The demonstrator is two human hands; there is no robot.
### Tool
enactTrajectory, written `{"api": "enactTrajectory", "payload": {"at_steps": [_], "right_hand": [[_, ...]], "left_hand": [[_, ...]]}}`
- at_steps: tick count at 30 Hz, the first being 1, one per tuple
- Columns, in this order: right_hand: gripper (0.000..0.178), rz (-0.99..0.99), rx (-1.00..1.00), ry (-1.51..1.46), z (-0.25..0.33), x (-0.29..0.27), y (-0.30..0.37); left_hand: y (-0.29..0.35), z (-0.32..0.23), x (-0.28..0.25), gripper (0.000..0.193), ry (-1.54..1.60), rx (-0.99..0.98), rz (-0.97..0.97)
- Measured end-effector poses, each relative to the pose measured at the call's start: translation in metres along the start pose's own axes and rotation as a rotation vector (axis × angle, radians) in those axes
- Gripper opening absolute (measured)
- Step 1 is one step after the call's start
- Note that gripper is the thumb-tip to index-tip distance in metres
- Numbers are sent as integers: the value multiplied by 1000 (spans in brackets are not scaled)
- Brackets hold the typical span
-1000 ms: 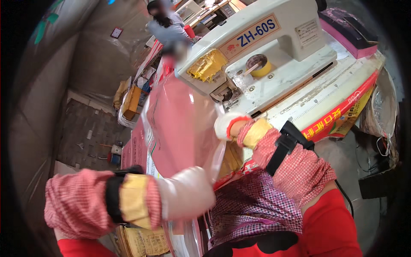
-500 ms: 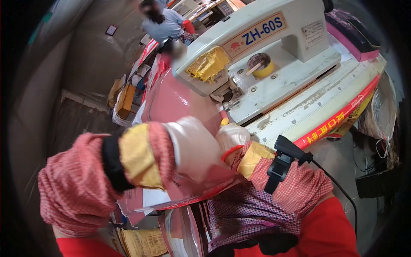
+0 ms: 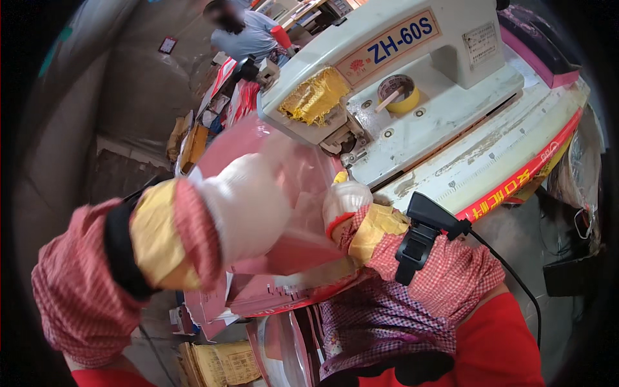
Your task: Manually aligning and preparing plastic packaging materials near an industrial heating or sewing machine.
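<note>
White-gloved, my left hand (image 3: 248, 200) is over the pink plastic sheeting (image 3: 300, 248); motion smears its fingers. My right hand (image 3: 348, 198), also white-gloved, looks curled closed at the sheeting's right edge. A yellow fingertip cover shows at its top, while the other fingers are hidden. Just above it is the working head of a pale grey industrial sewing machine (image 3: 332, 132), its front wrapped in worn yellow material. Checked red sleeves with yellow bands cover both forearms. A black device (image 3: 419, 248) with a cable is strapped to the right one.
A yellow tape roll (image 3: 406, 102) rests on the machine bed. Beyond the machine's left end, a person (image 3: 251, 35) in a light blue top is near cluttered tables. Yellow printed paper packs (image 3: 225, 363) lie low in front, and a dark box with pink sides (image 3: 545, 55) stands at right.
My left hand has swung left, away from my right hand, uncovering more pink sheeting. My right hand stays by the machine's head, nearly in place.
</note>
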State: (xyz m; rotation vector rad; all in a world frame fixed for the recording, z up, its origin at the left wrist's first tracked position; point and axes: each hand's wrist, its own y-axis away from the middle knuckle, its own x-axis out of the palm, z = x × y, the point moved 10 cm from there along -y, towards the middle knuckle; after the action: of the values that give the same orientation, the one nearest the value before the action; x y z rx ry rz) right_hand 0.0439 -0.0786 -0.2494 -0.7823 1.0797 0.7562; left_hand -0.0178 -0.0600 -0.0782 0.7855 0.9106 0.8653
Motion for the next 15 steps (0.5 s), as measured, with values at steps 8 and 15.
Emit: {"api": "enactTrajectory", "payload": {"at_steps": [8,15], "right_hand": [[12,-44,101,41,16,-20,2],[13,-61,225,104,17,-27,-14]], "left_hand": [[-17,-123,-21,6,312,387,-241],[5,-52,-10,15,132,111,9]]}}
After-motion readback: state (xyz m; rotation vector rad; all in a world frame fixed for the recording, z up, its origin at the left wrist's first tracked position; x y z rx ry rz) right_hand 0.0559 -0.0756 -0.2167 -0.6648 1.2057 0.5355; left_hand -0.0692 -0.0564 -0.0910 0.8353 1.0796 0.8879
